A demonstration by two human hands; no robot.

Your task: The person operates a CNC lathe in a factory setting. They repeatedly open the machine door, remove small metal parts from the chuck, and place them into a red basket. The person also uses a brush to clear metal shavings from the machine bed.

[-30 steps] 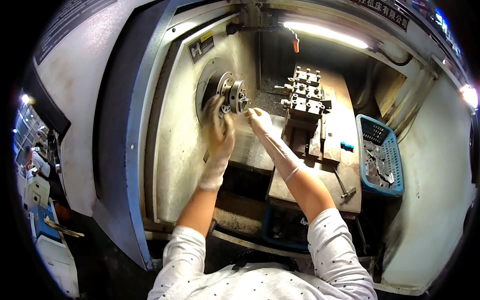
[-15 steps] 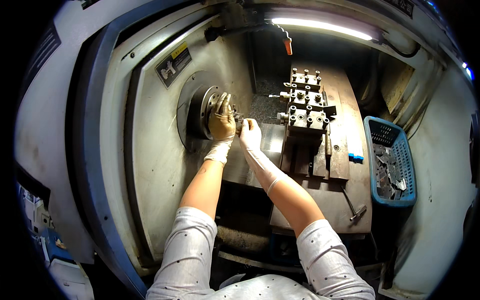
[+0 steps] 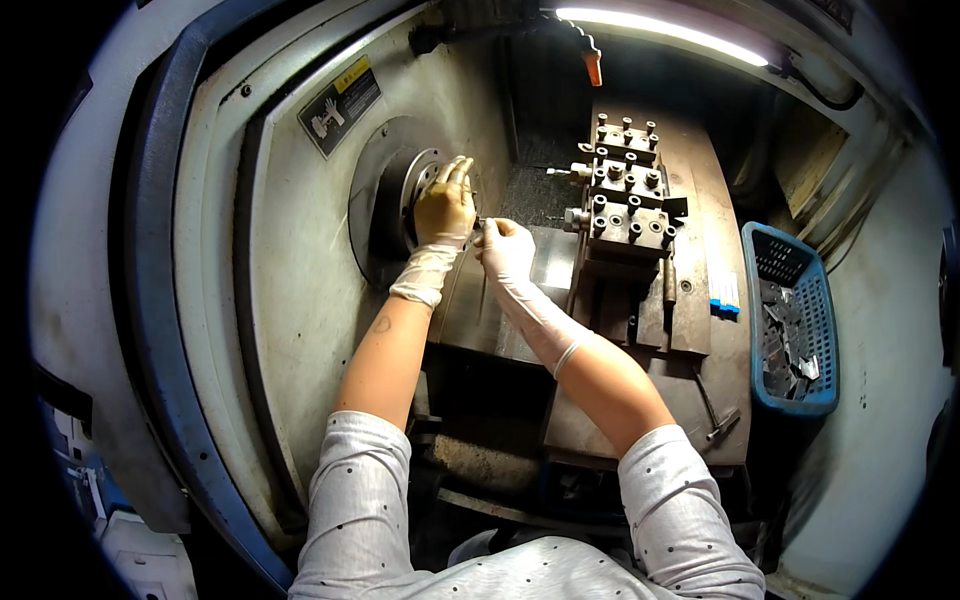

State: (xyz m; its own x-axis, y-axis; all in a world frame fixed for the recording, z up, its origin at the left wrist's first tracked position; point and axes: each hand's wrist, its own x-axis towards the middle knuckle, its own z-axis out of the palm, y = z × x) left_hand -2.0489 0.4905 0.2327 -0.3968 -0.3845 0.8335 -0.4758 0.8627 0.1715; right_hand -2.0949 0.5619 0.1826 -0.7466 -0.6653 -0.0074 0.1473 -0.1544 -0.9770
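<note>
My left hand (image 3: pixel 446 205), in a thin pale glove, reaches up to the round metal chuck (image 3: pixel 408 200) on the left wall of the machine. Its fingers point upward, stretched out along the front of the chuck, and the hand covers much of that face. Close beside it, my gloved right hand (image 3: pixel 507 250) has its thumb and fingers closed in a pinch. What they grip is too small and too hidden to name.
Right of my hands stands a tool post block (image 3: pixel 630 230) with several upright bolts and tool tips pointing toward the chuck. A small hammer (image 3: pixel 722 425) lies on the machine bed. Beyond it sits a blue basket (image 3: pixel 835 370) of metal pieces. An orange-tipped hose (image 3: pixel 594 70) hangs above.
The view has shifted slightly. My left wrist has bent more and moved a little away from the chuck's lower side; my right hand stays pinched beside it, slightly more to the right.
</note>
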